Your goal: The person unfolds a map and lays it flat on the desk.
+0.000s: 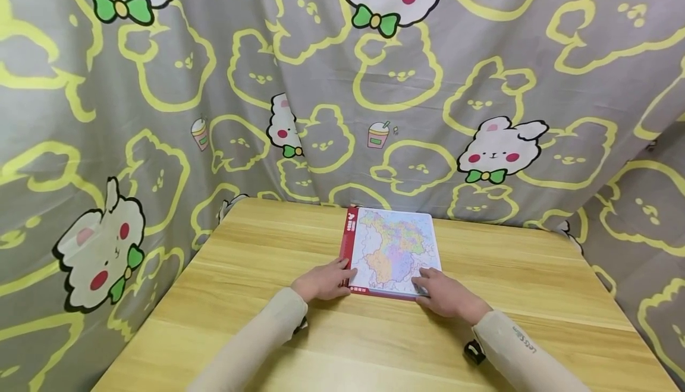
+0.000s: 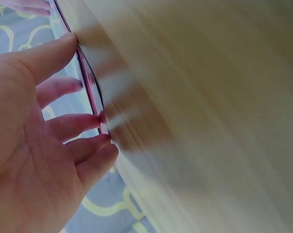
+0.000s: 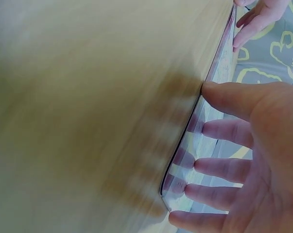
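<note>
A thin rectangular map board (image 1: 393, 249) lies flat on the wooden table, with pastel-coloured regions and a red border along its left and near sides. At its near left corner, my left hand (image 1: 323, 280) rests with fingers extended, fingertips on the red border. My right hand (image 1: 446, 294) touches the near right corner, fingers spread over the map's edge. The left wrist view shows the hand (image 2: 44, 121) with thumb and fingertips along the board's edge. In the right wrist view, straight fingers of the hand (image 3: 263, 155) touch the glossy surface, and the thumb meets its near edge.
The light wooden table (image 1: 257, 249) extends around the board on both sides. A grey curtain (image 1: 321, 130) with yellow outlines and white cartoon animals hangs behind and beside it. A black strap piece (image 1: 474, 351) shows below the right sleeve.
</note>
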Demonstrator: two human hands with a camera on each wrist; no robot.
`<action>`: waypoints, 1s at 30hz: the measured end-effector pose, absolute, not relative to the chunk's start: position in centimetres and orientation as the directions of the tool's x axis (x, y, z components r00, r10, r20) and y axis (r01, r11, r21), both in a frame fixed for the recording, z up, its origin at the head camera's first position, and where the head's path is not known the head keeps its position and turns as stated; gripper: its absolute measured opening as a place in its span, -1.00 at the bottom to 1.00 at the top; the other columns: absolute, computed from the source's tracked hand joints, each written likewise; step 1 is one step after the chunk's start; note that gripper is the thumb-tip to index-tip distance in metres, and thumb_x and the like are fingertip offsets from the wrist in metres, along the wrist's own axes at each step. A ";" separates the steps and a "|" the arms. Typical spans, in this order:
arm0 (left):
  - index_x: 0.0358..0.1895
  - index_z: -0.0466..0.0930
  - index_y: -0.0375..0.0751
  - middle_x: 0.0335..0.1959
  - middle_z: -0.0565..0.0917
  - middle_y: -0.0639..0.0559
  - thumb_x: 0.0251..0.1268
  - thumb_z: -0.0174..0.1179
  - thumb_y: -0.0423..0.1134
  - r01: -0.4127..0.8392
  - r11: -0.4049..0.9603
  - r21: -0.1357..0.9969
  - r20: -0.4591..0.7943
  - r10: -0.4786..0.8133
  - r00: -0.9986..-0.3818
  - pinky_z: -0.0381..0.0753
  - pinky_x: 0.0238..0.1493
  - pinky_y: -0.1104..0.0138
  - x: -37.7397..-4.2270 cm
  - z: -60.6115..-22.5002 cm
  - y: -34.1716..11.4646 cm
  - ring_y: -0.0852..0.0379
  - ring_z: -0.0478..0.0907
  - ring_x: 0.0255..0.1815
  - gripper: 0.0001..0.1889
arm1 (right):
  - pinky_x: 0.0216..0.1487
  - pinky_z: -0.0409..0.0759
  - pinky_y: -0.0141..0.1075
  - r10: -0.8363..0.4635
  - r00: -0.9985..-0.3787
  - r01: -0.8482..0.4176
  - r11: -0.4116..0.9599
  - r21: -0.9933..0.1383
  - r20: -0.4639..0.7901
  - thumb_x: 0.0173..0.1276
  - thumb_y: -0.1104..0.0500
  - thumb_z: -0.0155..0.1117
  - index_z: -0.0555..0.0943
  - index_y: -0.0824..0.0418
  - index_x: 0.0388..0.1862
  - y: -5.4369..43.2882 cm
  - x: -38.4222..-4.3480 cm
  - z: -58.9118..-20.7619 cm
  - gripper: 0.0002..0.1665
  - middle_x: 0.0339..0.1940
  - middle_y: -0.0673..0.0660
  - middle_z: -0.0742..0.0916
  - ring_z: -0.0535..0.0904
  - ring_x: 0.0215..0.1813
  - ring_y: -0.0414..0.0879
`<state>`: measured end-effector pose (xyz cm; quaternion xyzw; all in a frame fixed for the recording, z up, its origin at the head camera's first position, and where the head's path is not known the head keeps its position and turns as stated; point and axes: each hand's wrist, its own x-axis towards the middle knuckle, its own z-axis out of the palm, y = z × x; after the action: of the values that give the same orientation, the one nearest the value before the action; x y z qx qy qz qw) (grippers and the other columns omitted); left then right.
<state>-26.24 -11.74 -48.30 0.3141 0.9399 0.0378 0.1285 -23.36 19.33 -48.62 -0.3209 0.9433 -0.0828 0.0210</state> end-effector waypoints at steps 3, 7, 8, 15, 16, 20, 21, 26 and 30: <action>0.41 0.27 0.00 0.45 0.16 -0.15 0.37 0.08 0.03 0.571 0.806 0.157 -0.211 0.592 -0.778 0.21 0.33 0.13 -26.3 -48.3 -12.1 -0.10 0.03 0.46 -0.42 | 0.14 0.40 0.10 -0.607 -0.794 -0.602 0.782 -0.159 0.021 0.30 0.11 0.27 0.56 0.37 0.06 19.2 -23.5 -48.6 -0.56 0.12 0.42 0.52 0.44 0.15 0.30; 0.41 0.27 -0.06 0.44 0.18 -0.15 0.37 0.08 0.03 0.560 0.812 0.165 -0.208 0.584 -0.785 0.21 0.33 0.11 -26.5 -48.5 -12.6 -0.13 0.07 0.45 -0.41 | 0.08 0.46 0.05 -0.603 -0.797 -0.601 0.786 -0.145 0.034 0.30 0.10 0.27 0.59 0.31 -0.07 18.9 -23.6 -48.6 -0.67 0.00 0.31 0.56 0.51 0.03 0.19; 0.41 0.27 -0.08 0.44 0.18 -0.15 0.37 0.08 0.03 0.559 0.812 0.169 -0.206 0.584 -0.785 0.21 0.33 0.11 -26.5 -48.6 -12.6 -0.14 0.07 0.44 -0.41 | 0.03 0.49 0.03 -0.604 -0.796 -0.603 0.785 -0.145 0.040 0.30 0.11 0.27 0.59 0.29 -0.13 18.8 -23.6 -48.6 -0.71 -0.07 0.26 0.57 0.52 -0.04 0.14; 0.39 0.29 -0.14 0.45 0.16 -0.14 0.37 0.09 0.00 0.562 0.811 0.163 -0.202 0.585 -0.786 0.21 0.33 0.09 -26.4 -48.5 -13.1 -0.16 0.08 0.43 -0.41 | -0.14 0.53 -0.05 -0.627 -0.772 -0.636 0.762 -0.124 0.107 0.29 0.14 0.26 0.60 0.28 -0.19 17.7 -23.7 -48.6 -0.78 -0.23 0.13 0.55 0.49 -0.20 0.01; 0.40 0.28 -0.14 0.46 0.15 -0.14 0.37 0.09 0.00 0.563 0.811 0.159 -0.204 0.585 -0.785 0.21 0.33 0.09 -26.4 -48.5 -13.1 -0.16 0.09 0.43 -0.41 | -0.11 0.53 -0.03 -0.626 -0.773 -0.634 0.762 -0.128 0.104 0.30 0.14 0.25 0.60 0.30 -0.14 17.5 -23.7 -48.6 -0.74 -0.19 0.16 0.57 0.51 -0.16 0.04; 0.40 0.28 -0.13 0.46 0.14 -0.13 0.38 0.08 0.01 0.567 0.812 0.138 -0.216 0.584 -0.783 0.21 0.33 0.10 -26.4 -48.5 -13.1 -0.16 0.09 0.43 -0.41 | 0.08 0.47 0.05 -0.616 -0.785 -0.618 0.771 -0.156 0.067 0.35 0.11 0.20 0.58 0.34 0.02 16.4 -23.9 -48.5 -0.62 0.03 0.31 0.58 0.50 0.07 0.19; 0.40 0.27 -0.13 0.46 0.14 -0.13 0.38 0.08 0.01 0.567 0.814 0.131 -0.219 0.581 -0.784 0.21 0.33 0.10 -26.4 -48.6 -13.1 -0.16 0.09 0.43 -0.41 | 0.09 0.46 0.06 -0.618 -0.783 -0.619 0.768 -0.163 0.061 0.35 0.11 0.20 0.58 0.34 0.03 16.0 -23.9 -48.5 -0.62 0.04 0.32 0.58 0.50 0.08 0.20; 0.40 0.28 -0.12 0.45 0.17 -0.12 0.39 0.06 0.01 0.563 0.819 0.114 -0.222 0.573 -0.789 0.22 0.32 0.11 -26.4 -48.4 -12.9 -0.14 0.11 0.43 -0.42 | 0.17 0.41 0.08 -0.632 -0.775 -0.625 0.758 -0.189 0.029 0.36 0.06 0.21 0.57 0.28 0.07 14.2 -24.1 -47.9 -0.59 0.17 0.36 0.53 0.43 0.21 0.24; 0.39 0.31 -0.13 0.44 0.18 -0.14 0.39 0.07 0.00 0.563 0.818 0.122 -0.218 0.575 -0.789 0.22 0.32 0.11 -26.2 -48.1 -12.8 -0.15 0.13 0.42 -0.44 | 0.23 0.36 0.05 -0.646 -0.763 -0.633 0.747 -0.203 0.005 0.34 0.01 0.23 0.56 0.24 0.10 12.9 -24.3 -47.7 -0.55 0.23 0.35 0.50 0.38 0.28 0.22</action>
<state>-26.23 -12.82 -48.07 0.3008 0.9454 0.0251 0.1231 -24.27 12.94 -47.69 -0.3424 0.9340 -0.0965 0.0327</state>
